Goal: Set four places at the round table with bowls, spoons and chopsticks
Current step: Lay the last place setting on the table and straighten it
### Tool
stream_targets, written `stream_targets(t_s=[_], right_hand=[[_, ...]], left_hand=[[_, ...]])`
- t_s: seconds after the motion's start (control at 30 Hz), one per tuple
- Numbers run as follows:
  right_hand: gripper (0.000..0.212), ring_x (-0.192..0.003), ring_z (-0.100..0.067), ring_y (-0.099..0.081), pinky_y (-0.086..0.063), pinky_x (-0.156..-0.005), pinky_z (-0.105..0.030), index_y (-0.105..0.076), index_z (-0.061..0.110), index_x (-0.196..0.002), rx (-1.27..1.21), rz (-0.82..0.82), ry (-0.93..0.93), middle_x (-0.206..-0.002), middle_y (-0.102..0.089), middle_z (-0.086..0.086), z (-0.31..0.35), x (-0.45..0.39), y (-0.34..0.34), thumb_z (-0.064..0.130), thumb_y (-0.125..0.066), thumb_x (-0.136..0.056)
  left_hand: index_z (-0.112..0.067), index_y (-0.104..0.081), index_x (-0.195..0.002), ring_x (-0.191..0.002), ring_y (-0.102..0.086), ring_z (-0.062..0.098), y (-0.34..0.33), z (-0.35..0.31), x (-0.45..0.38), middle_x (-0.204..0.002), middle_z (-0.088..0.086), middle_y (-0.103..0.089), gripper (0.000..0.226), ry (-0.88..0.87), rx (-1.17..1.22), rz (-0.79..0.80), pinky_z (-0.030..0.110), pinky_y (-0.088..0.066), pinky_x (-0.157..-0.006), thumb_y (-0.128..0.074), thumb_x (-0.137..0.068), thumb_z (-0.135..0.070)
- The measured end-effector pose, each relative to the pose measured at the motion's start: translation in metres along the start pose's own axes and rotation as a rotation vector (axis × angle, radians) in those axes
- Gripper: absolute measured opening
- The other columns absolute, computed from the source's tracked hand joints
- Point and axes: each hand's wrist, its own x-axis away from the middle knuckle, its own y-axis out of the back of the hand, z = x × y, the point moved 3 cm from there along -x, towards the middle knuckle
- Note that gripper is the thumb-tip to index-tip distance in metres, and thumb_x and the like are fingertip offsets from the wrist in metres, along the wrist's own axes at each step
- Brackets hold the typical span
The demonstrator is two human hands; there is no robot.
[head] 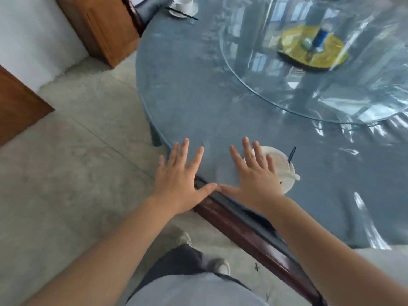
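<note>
The round table (198, 89) wears a blue-grey cloth under clear plastic. Near its front edge stands a white bowl (280, 160) on a white plate, with a white spoon (291, 174) in it and dark chopsticks (291, 153) at its far right side. My right hand (254, 173) is spread flat, fingers straight, partly covering the bowl's left side. My left hand (181, 175) is spread the same way over the table's edge, holding nothing. The two thumbs nearly touch. A second setting, a white bowl (183, 2) on a plate with chopsticks (182, 13), sits at the far edge.
A glass turntable (287, 91) fills the table's middle, with a yellow base and a blue object (320, 38) at its centre. A dark wooden chair back (247, 237) stands against the table by my legs. Wooden cabinets (103, 27) stand at the left on a pale floor.
</note>
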Motion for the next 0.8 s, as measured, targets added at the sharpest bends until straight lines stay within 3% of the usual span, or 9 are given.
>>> stream_targets(t_s=[0.23, 0.4, 0.6, 0.8], right_hand=[[0.105, -0.146, -0.02, 0.026, 0.003, -0.117, -0.051, 0.009, 0.034, -0.153, 0.081, 0.067, 0.3, -0.16, 0.026, 0.0, 0.138, -0.083, -0.016, 0.094, -0.011, -0.068], [0.104, -0.146, -0.021, 0.024, 0.0, -0.119, -0.053, 0.013, 0.037, -0.152, 0.109, 0.112, 0.401, -0.16, 0.026, 0.001, 0.251, -0.158, -0.034, 0.091, -0.014, -0.067], [0.108, -0.146, -0.021, 0.025, 0.001, -0.118, -0.052, 0.018, 0.037, -0.15, 0.108, 0.146, 0.452, -0.154, 0.034, 0.003, 0.358, -0.228, -0.045, 0.092, -0.008, -0.061], [0.106, -0.146, -0.025, 0.024, 0.002, -0.118, -0.05, 0.015, 0.035, -0.151, 0.136, 0.176, 0.456, -0.157, 0.031, -0.001, 0.401, -0.311, -0.05, 0.089, -0.016, -0.066]], left_hand=[[-0.036, 0.007, -0.153, -0.15, 0.004, 0.029, 0.021, 0.146, 0.049, -0.163, 0.003, 0.017, 0.098, 0.297, 0.02, -0.033, 0.06, -0.017, -0.113, -0.016, -0.073, -0.089], [-0.037, 0.013, -0.152, -0.15, 0.009, 0.027, 0.035, 0.276, 0.058, -0.162, 0.001, 0.023, 0.099, 0.479, 0.027, -0.004, 0.058, -0.014, -0.115, -0.014, -0.072, -0.089], [-0.038, 0.015, -0.151, -0.15, 0.013, 0.026, 0.066, 0.389, 0.04, -0.161, -0.001, 0.026, 0.1, 0.521, 0.054, 0.068, 0.058, -0.01, -0.115, -0.015, -0.071, -0.089], [-0.038, 0.015, -0.151, -0.15, 0.013, 0.026, 0.083, 0.467, -0.031, -0.162, -0.001, 0.023, 0.1, 0.494, 0.058, 0.064, 0.058, -0.007, -0.116, -0.015, -0.071, -0.089]])
